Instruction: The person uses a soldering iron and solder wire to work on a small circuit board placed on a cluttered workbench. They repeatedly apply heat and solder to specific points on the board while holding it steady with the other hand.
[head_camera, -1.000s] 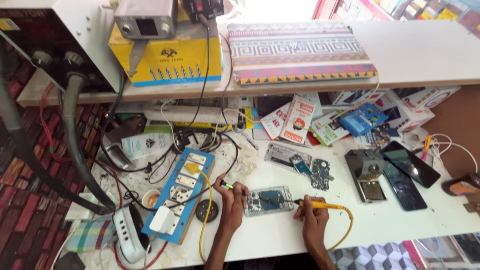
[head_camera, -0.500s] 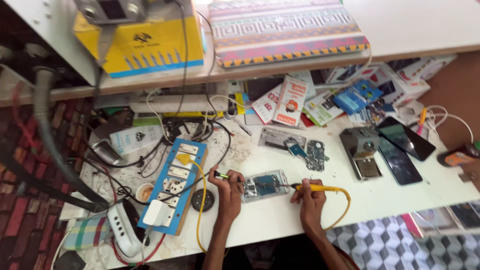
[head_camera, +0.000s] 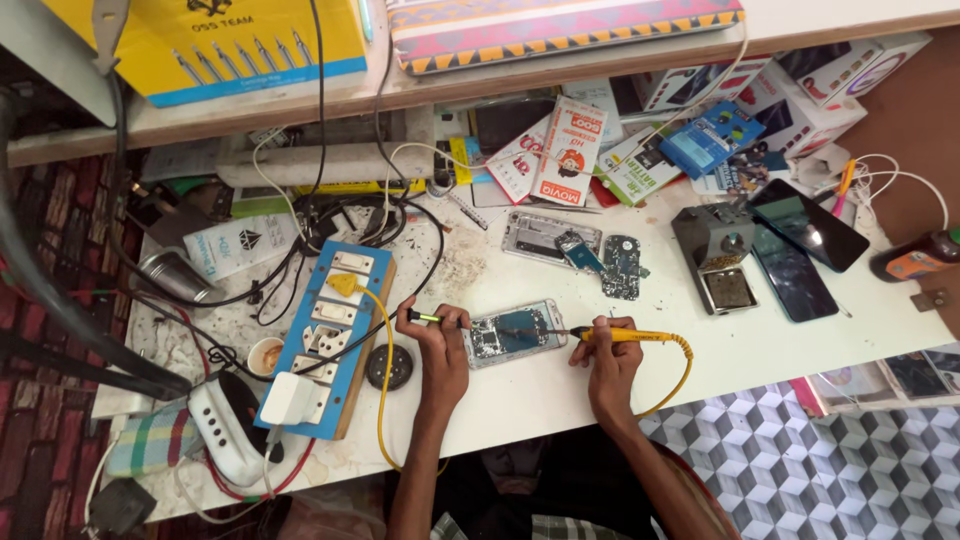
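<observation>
You are looking down at a cluttered white workbench. At the centre lies an opened phone, back cover off, its circuit board showing.

Your left hand sits at the phone's 9 o'clock edge, fingers pinched shut on a slim green-tipped tool. Your right hand is at its 3 o'clock side, closed around a yellow soldering iron whose tip reaches over the board; a yellow cord loops from it towards 5 o'clock.

The phone looks light, stiff and fragile, likely to slide on the smooth top; steady it by its outer frame, never by the exposed board.

At 9 o'clock a blue power strip lies beside your left hand. At 12 o'clock rest another opened phone and a loose circuit board. At 2 o'clock stands a soldering stand, with two dark phones beyond it.
</observation>
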